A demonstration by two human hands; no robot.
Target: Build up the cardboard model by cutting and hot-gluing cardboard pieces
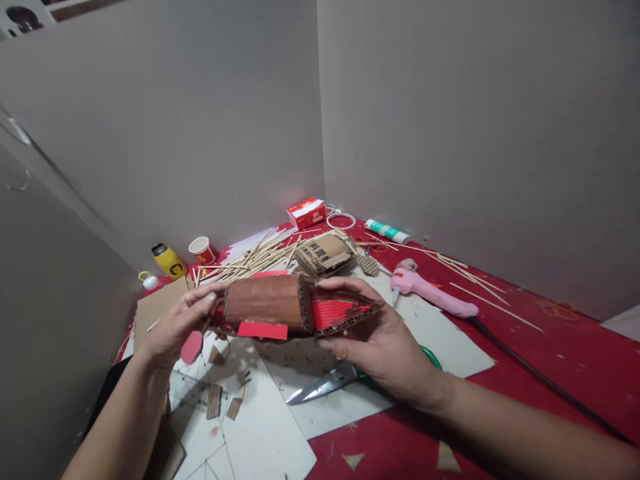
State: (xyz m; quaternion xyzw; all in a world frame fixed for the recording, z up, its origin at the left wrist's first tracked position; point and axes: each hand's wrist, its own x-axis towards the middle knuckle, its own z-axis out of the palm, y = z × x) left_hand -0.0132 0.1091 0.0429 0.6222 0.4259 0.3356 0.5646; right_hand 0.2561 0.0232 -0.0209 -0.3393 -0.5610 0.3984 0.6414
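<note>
A brown and red cardboard model (265, 301) is held level above the table between my two hands. My left hand (187, 313) is closed on its left end, thumb on top. Around the pointed red right end, my right hand (380, 327) is closed, with fingers behind and thumb in front. A red strip (263, 331) sticks out along the model's near side. Under my right hand lie scissors (330, 384) with green handles, partly hidden by the hand. Below my left hand is a pink rounded piece (192, 347); whether it is attached to the model I cannot tell.
White drawn-on sheets (285, 433) and cardboard scraps (214, 401) cover part of the red table (530, 380). A pink glue gun (435, 290) with a black cord lies right. Behind are thin wooden sticks (260, 253), a folded cardboard piece (324, 253), a paper cup (202, 249) and a yellow bottle (170, 261).
</note>
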